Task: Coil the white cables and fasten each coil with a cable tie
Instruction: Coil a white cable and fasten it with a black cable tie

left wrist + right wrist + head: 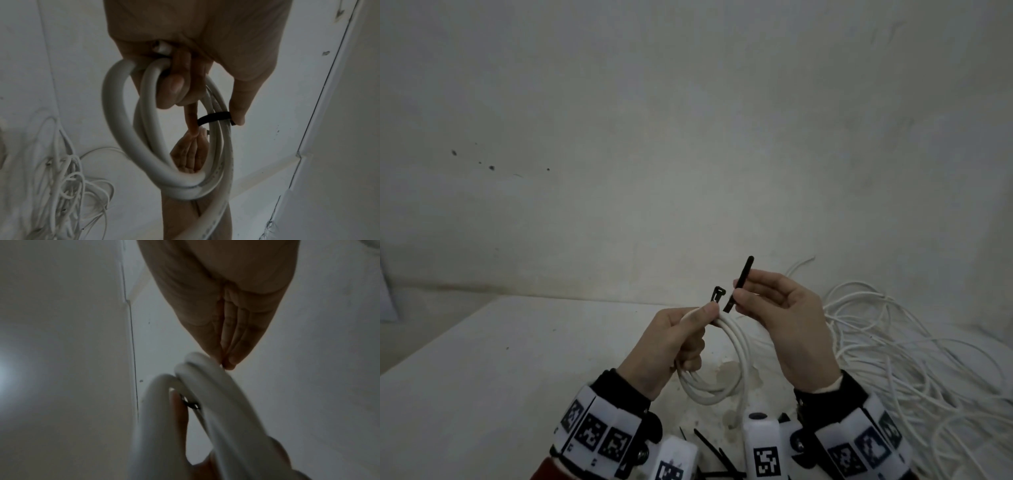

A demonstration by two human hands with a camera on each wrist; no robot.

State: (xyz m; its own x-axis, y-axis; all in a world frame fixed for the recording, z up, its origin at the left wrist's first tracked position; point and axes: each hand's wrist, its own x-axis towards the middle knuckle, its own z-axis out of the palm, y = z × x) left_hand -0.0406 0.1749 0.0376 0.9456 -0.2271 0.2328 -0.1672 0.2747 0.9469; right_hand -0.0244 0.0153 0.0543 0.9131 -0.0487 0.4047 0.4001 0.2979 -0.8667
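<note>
A person's left hand [671, 346] grips a small coil of white cable [726, 363] at its top, thumb pressed over the gathered turns, while the right hand [787, 325] pinches the tail of a black cable tie [738, 287] between thumb and fingertips, the coil held in the air above a pale table [482, 370] at about 6 o'clock in the head view; the tie's slotted head [718, 294] stands up just beside the left thumb, and the left wrist view shows the black band already wrapped round the turns of the coil, so the step in hand appears to be threading the tail into the head. To do it well, the tail's tip likely needs to be turned down and lined up square with the slot, the left thumb keeping the head steady and the turns bunched so none slips out as the loop draws tight. A loose heap of white cable [914, 349] sprawls at 3 to 4 o'clock, close behind the right hand, and one free end of the coil hangs down toward spare black ties [709, 445] lying at 6 o'clock near the wrists; the plain wall [688, 137] rises close behind at 12 o'clock, while the table's open stretch at 8 to 9 o'clock, running to its left edge, looks the easiest room for setting down a finished coil
</note>
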